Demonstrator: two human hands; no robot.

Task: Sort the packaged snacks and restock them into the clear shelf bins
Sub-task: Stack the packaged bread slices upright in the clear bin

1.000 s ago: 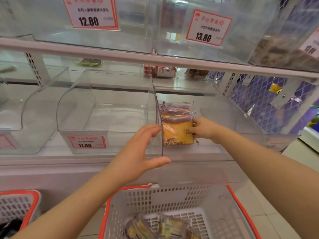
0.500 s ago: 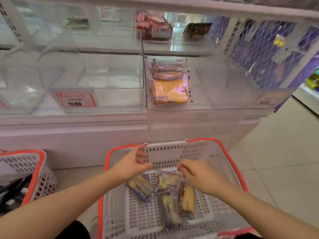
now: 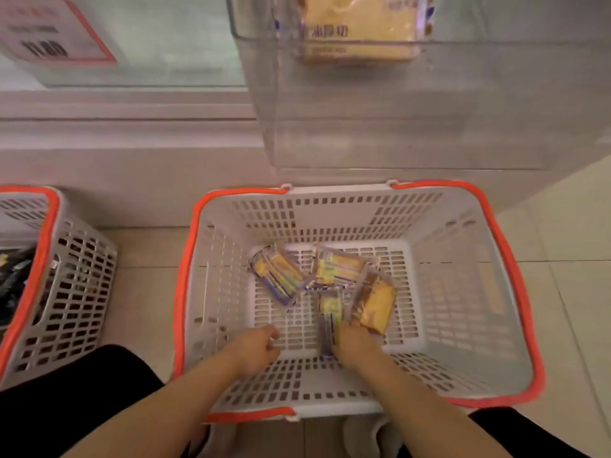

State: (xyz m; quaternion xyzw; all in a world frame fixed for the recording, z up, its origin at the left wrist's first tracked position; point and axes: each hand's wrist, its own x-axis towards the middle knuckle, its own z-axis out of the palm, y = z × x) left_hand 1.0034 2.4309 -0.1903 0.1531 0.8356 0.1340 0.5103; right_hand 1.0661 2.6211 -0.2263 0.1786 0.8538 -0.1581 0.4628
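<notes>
A white basket with an orange rim stands on the floor below me and holds several yellow and purple snack packets. My right hand is down inside it, its fingers curled over the near end of an orange-brown packet, beside a narrow packet. My left hand hovers over the basket floor with fingers loosely curled and holds nothing. Above, a clear shelf bin has one yellow packet in it.
A second white and orange basket with dark packets stands on the floor at the left. A clear bin with a red-framed price label is at the upper left. The pale shelf base runs behind both baskets. Tiled floor lies to the right.
My view has dropped from the shelf bins to the basket. My right hand left the packet in the clear bin, and both hands came down into the basket among the packets.
</notes>
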